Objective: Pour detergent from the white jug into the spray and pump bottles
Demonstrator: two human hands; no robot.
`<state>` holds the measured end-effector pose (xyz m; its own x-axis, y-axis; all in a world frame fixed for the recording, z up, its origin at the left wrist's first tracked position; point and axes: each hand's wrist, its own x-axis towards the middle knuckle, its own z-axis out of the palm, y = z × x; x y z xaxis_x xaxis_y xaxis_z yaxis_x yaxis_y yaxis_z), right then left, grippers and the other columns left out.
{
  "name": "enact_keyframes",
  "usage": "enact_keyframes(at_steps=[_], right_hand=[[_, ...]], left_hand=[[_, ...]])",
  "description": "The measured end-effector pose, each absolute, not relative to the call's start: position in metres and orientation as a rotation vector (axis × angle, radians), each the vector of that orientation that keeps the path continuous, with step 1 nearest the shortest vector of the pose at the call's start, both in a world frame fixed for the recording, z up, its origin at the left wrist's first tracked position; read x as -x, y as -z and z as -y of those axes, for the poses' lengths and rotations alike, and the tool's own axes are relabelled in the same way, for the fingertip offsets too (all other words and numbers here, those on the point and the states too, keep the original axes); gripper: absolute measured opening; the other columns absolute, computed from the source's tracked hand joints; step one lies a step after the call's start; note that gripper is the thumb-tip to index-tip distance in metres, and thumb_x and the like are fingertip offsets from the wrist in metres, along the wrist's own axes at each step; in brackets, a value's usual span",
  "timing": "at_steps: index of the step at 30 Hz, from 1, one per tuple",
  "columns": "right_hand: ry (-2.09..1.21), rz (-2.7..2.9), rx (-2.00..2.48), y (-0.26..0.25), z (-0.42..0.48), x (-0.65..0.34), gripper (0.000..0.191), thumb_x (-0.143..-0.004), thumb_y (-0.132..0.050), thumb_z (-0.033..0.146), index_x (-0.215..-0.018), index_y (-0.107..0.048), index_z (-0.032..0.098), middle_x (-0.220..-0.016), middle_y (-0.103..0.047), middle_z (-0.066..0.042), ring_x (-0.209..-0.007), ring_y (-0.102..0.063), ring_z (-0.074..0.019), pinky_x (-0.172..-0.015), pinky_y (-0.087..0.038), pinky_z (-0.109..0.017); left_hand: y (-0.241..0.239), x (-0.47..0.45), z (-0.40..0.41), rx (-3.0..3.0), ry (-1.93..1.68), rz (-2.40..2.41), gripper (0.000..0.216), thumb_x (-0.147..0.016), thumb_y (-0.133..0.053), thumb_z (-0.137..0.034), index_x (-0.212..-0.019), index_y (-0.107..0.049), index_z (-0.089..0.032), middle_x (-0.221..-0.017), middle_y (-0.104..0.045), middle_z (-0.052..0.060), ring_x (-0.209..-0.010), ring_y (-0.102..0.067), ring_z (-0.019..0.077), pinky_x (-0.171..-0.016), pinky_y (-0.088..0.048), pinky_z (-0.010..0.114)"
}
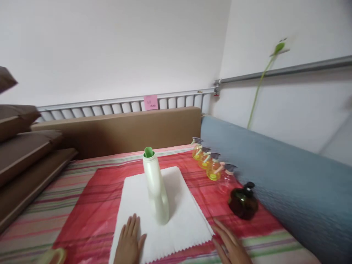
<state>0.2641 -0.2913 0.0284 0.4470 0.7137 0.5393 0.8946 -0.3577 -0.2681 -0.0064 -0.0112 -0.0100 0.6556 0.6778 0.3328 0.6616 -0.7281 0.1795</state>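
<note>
Pale bottle (156, 187), one; hands (128, 242), two

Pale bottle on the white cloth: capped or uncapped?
Uncapped: the bottle has its green spout showing bare at the mouth, with no cap over it.

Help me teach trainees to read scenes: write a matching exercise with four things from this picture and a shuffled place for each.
Things
1. Tall pale-green plastic bottle
2. Round dark-brown pump bottle
3. Pink paper note
4. Bare left hand

Places
A. Against the white ribbed radiator
B. Palm down, near left of the zigzag-edged white cloth
C. Standing mid-cloth
D. On the red covering, right of the cloth

Pairs: 1-C; 2-D; 3-A; 4-B
</note>
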Motion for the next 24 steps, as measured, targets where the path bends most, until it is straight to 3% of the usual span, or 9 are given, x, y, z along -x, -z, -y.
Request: enact_keyframes(at_steps=[5, 11, 20, 24], right_hand=[[0.605, 1.549, 2.140, -0.027, 0.213, -0.255, 0.048, -0.086, -0.044, 0.042, -0.125, -0.053, 0.016, -0.134, -0.048, -0.016, -0.118, -0.050, -0.0302, -0.091, -0.050, -0.047], [0.595, 1.660, 2.157, 0.024, 0.199, -0.267, 0.050, -0.083, -0.049, 0.050, -0.125, -0.054, 0.023, -0.133, -0.050, -0.014, -0.117, -0.050, -0.0339, -0.088, -0.048, -0.054], [-0.026, 1.503, 2.328, -0.013, 0.215, -0.253, 0.054, -0.088, -0.044, 0.047, -0.138, -0.033, 0.031, -0.148, -0.025, -0.004, -0.135, -0.023, -0.0271, -0.110, -0.023, -0.049], [-0.184, 1.329, 2.262, -0.029, 0.228, -0.244, 0.055, -0.083, -0.053, 0.041, -0.135, -0.041, 0.027, -0.147, -0.029, -0.004, -0.136, -0.023, -0.0260, -0.112, -0.018, -0.047]], left_hand=[[0.005, 0.011, 0.023, -2.900, -0.445, -1.177, 0.051, -0.088, -0.039, -0.038, -0.136, -0.040, -0.021, -0.144, -0.035, 0.006, -0.133, -0.033, 0.0267, -0.107, -0.035, 0.047], [0.000, 0.010, 0.027, -2.900, -0.391, -1.201, 0.053, -0.087, -0.041, -0.036, -0.138, -0.034, -0.025, -0.146, -0.030, 0.003, -0.134, -0.031, 0.0268, -0.108, -0.033, 0.046], [0.018, 0.014, 0.015, -3.051, -0.617, -1.117, 0.052, -0.086, -0.040, -0.044, -0.128, -0.051, -0.015, -0.137, -0.046, 0.013, -0.125, -0.045, 0.0317, -0.098, -0.040, 0.050], [0.011, 0.019, 0.008, -3.037, -0.617, -0.985, 0.049, -0.084, -0.040, -0.047, -0.125, -0.055, -0.023, -0.130, -0.056, 0.010, -0.121, -0.050, 0.0309, -0.094, -0.042, 0.048]])
